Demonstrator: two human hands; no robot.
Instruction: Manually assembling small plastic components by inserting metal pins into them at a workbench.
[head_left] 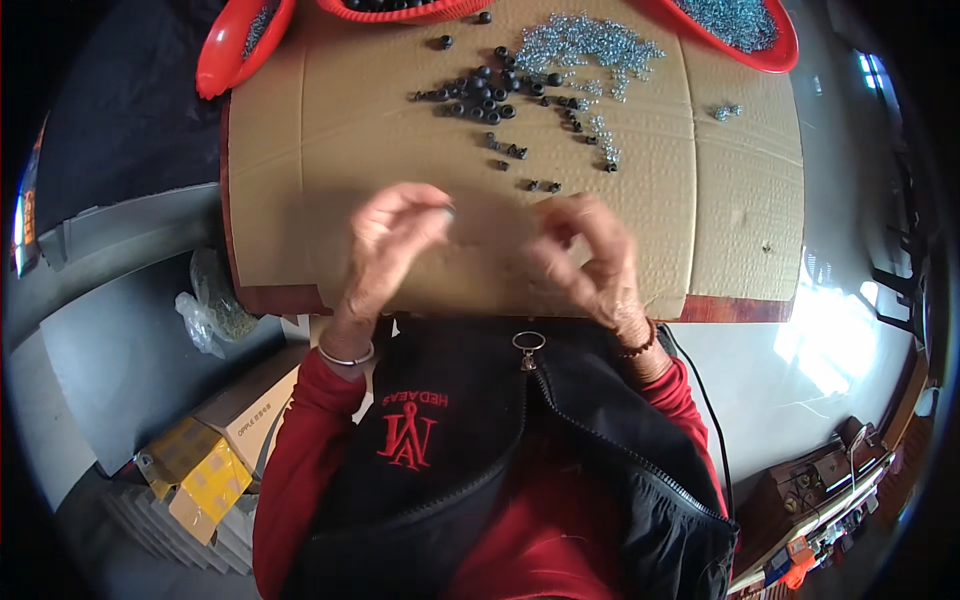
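My left hand (392,232) is above the cardboard near its front edge, thumb and forefinger pinched on a small dark piece (448,209); its exact kind is too small to make out. To its right, my right hand (590,250) hovers with curled fingers, smeared by motion, so whether it holds anything does not show. Beyond both hands lies a loose group of small round black plastic parts (487,94), with smaller black pieces (516,151) scattered nearer to me. Right of them spreads a heap of tiny shiny metal springs or similar parts (585,48).
A cardboard sheet (370,130) covers the red-brown table (740,309). Red plastic trays with metal parts stand at the far left (222,52) and far right (788,52); a red basket (415,14) of black parts is between them. Boxes (205,470) sit on the floor to my left.
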